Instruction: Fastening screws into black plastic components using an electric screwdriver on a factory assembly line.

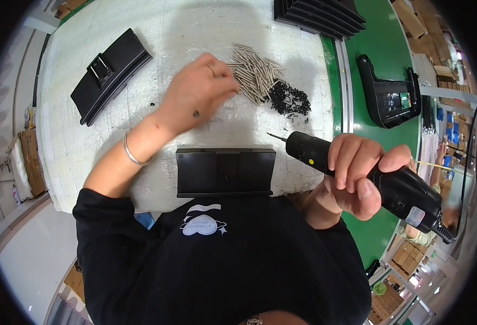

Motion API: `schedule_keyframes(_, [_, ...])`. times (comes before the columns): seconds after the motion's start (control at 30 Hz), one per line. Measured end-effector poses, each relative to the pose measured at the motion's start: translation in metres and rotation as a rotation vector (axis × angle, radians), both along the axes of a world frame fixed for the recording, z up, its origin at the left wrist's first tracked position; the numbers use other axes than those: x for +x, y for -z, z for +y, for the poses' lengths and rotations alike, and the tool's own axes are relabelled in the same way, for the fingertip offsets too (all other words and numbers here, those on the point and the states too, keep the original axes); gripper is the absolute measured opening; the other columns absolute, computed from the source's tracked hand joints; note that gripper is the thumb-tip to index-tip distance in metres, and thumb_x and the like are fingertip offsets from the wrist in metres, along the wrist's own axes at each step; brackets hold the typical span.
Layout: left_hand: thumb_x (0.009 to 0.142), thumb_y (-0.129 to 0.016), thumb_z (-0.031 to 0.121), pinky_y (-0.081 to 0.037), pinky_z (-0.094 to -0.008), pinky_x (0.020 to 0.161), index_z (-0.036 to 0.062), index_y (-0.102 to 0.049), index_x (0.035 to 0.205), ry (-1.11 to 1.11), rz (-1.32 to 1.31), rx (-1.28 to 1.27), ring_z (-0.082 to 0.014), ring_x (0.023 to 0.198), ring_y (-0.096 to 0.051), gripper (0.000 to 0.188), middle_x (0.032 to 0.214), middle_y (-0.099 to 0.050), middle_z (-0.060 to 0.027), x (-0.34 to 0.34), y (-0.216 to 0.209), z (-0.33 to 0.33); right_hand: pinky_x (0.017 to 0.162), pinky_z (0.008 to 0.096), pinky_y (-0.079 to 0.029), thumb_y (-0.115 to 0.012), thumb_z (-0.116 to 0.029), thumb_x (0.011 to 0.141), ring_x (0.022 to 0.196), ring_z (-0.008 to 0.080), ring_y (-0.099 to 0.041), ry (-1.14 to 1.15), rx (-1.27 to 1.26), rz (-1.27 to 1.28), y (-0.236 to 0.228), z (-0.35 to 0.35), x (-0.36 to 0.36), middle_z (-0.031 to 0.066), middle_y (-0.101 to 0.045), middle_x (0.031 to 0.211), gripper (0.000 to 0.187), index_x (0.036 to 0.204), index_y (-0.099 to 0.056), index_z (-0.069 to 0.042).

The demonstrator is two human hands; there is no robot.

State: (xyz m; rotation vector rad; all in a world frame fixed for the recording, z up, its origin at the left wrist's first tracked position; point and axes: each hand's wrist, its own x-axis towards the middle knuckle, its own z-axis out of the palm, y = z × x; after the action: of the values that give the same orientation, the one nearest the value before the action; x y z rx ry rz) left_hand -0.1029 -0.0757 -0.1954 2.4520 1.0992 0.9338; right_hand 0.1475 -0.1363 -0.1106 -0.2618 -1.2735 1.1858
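Note:
My right hand [358,176] is wrapped round a black electric screwdriver [406,197] with a yellow dot, its thin bit pointing left over the table. My left hand [200,89] reaches to the left edge of a pile of slim silver metal pins [255,73]. Its fingers are drawn together there, and whatever lies between them is hidden. A heap of small black screws [290,100] adjoins the pins on the right. Close to my body lies a black plastic panel [225,172], apart from both hands.
Another black panel [111,76] with a raised bracket lies at the far left of the white padded table [103,146]. Several black parts [322,16] are stacked at the back right. On the green surface to the right sits a black housing [390,92] with a small circuit board.

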Motion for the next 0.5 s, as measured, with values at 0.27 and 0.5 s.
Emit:
schedule_keyframes(0.27, [0.075, -0.070, 0.006, -0.051, -0.0323, 0.075, 0.0057, -0.068, 0.087, 0.094, 0.293, 0.049, -0.0230, 0.091, -0.058, 0.012, 0.088, -0.064, -0.0028, -0.011, -0.007, 0.018, 0.053, 0.0328, -0.044, -0.059, -0.003, 0.079, 0.047, 0.0140, -0.048, 0.014, 0.001, 0.003, -0.005, -0.001, -0.007, 0.0022, -0.049, 0.061, 0.036, 0.106, -0.038, -0.011])
schedule_keyframes(0.5, [0.069, -0.061, 0.000, -0.050, -0.0330, 0.070, 0.0042, -0.060, 0.078, 0.049, 0.100, 0.180, -0.0246, 0.090, -0.058, 0.011, 0.074, -0.056, -0.0042, -0.010, -0.012, -0.025, 0.053, 0.0268, -0.044, -0.060, -0.006, 0.079, 0.049, 0.0106, -0.050, -0.011, -0.006, -0.067, -0.014, -0.011, -0.010, -0.0025, -0.050, 0.060, 0.033, 0.105, -0.041, -0.014])
